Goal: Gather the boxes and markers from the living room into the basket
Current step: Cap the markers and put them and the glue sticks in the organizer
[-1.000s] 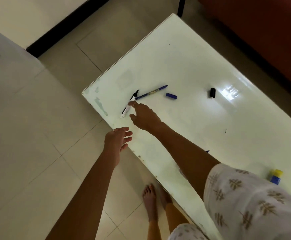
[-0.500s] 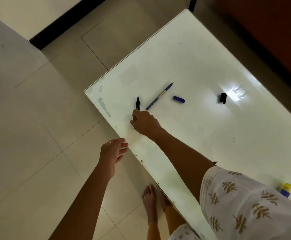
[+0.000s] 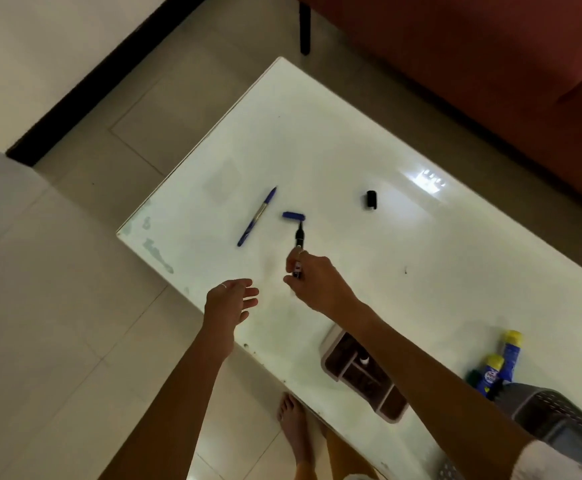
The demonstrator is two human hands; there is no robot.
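My right hand (image 3: 314,278) grips an uncapped black marker (image 3: 298,241), its tip pointing away from me above the white table (image 3: 352,150). A blue pen (image 3: 257,216) lies on the table to the left of it. A blue cap (image 3: 293,215) lies just beyond the marker's tip, and a black cap (image 3: 371,200) lies farther right. My left hand (image 3: 229,301) hovers at the table's near edge with fingers spread, holding nothing. A grey perforated basket (image 3: 552,415) shows at the lower right, partly behind my right arm.
A small pink-rimmed organizer box (image 3: 362,375) with compartments sits near the table's front edge under my right arm. Two blue bottles with yellow caps (image 3: 501,362) lie beside the basket. A red sofa (image 3: 490,64) runs along the far side. My bare feet (image 3: 294,427) stand on the tiled floor.
My right hand closed on the black marker and lifted it off the table, moving right past the blue pen. My left hand rose to the table edge. The view pulled back.
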